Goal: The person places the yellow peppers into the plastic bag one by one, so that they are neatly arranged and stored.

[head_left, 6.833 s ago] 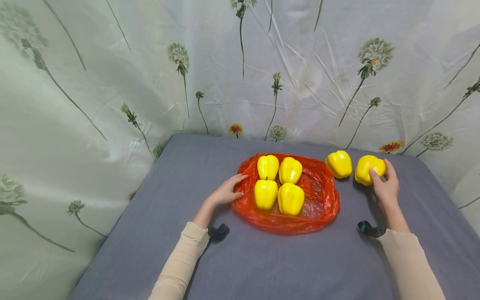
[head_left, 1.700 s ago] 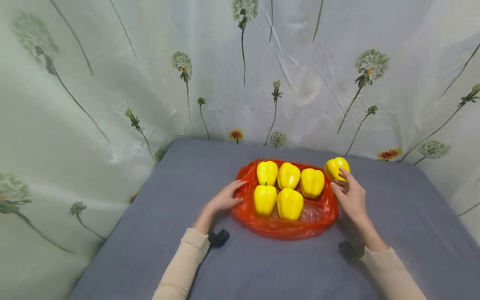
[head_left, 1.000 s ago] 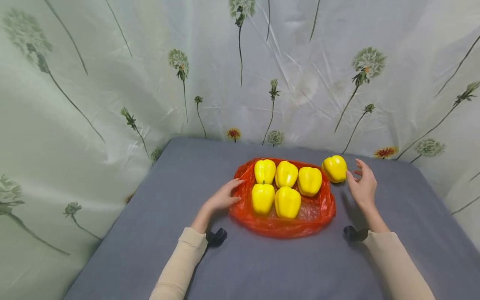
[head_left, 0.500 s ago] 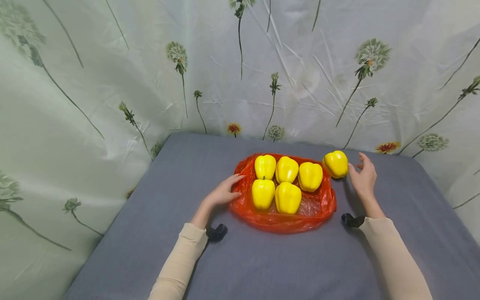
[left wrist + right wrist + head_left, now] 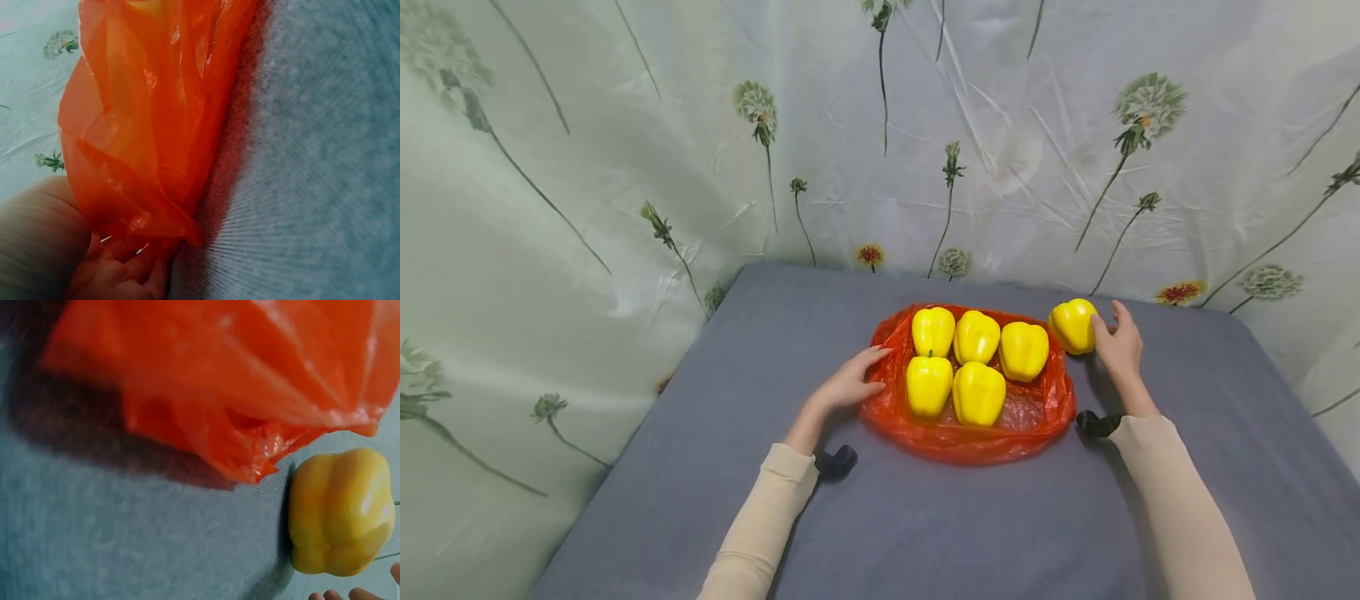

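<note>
A red plastic bag (image 5: pixel 970 446) lies with its mouth spread wide on the grey cloth. Inside sit several yellow bell peppers (image 5: pixel 928 387), three along the back and two in front. My left hand (image 5: pixel 848 382) holds the bag's left edge; the left wrist view shows the red plastic (image 5: pixel 150 137) between thumb and curled fingers. Just outside the bag's back right corner stands one more yellow bell pepper (image 5: pixel 1072 327). Beside its right side is my right hand (image 5: pixel 1122 352), thumb and fingers spread. Fingertips (image 5: pixel 365 595) show below that pepper (image 5: pixel 340 512) in the right wrist view, with a gap between.
Grey cloth (image 5: pixel 910 533) covers the table. Behind and to the left hangs a pale curtain (image 5: pixel 820 108) with a dandelion print. A dark wrist device (image 5: pixel 838 462) sits under the left wrist, and another (image 5: pixel 1097 423) under the right.
A bell pepper that my right hand gripped at the right now sits in the bag. The right hand drew back, then moved left to the remaining pepper. My left hand stayed at the bag's edge.
</note>
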`<action>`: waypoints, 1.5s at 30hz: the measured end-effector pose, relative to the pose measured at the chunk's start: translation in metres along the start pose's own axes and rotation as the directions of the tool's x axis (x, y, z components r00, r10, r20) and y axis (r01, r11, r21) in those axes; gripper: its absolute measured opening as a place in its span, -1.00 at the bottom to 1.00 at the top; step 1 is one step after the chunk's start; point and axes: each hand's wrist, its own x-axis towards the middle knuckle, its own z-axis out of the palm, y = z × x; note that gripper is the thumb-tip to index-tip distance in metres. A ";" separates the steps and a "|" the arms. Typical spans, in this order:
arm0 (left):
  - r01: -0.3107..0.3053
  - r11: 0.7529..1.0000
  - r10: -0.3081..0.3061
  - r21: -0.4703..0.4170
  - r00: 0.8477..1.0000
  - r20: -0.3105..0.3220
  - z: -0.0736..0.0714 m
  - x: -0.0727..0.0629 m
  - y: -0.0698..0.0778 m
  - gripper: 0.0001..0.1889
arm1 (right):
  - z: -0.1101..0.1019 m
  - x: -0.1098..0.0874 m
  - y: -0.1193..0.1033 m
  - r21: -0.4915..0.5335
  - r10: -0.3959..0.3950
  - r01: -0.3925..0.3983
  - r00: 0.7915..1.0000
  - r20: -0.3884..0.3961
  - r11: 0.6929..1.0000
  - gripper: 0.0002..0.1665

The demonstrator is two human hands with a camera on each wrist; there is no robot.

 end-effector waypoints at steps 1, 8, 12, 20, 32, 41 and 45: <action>-0.003 1.000 0.003 -0.001 1.000 -0.001 0.000 0.000 0.000 -0.37 | 0.000 0.001 -0.001 -0.007 0.006 -0.006 1.000 0.010 1.000 -0.30; -0.004 1.000 0.004 0.011 1.000 0.002 0.000 0.000 0.000 -0.37 | 0.005 0.005 0.000 -0.046 -0.018 0.022 0.997 0.077 0.999 -0.27; -0.012 1.000 0.012 0.011 1.000 -0.002 0.000 0.000 0.001 -0.38 | 0.008 0.005 0.002 -0.076 -0.061 0.068 0.993 0.099 0.995 -0.26; -0.001 1.000 0.001 -0.003 1.000 -0.003 -0.001 0.001 0.001 -0.37 | 0.014 0.004 0.000 -0.070 -0.121 0.128 0.988 0.092 0.989 -0.26; 0.009 1.000 -0.009 0.007 1.000 -0.005 0.000 0.000 0.001 -0.38 | 0.018 0.004 0.001 -0.058 -0.181 0.189 0.977 0.115 0.980 -0.26; -0.004 1.000 0.004 0.008 1.000 -0.009 0.000 -0.001 0.002 -0.39 | 0.008 0.004 -0.001 -0.032 -0.292 0.306 0.931 0.220 0.951 -0.24; -0.009 1.000 0.009 0.011 1.000 -0.010 0.000 0.000 0.001 -0.39 | 0.002 0.002 0.001 -0.046 -0.259 0.281 0.930 0.261 0.959 -0.22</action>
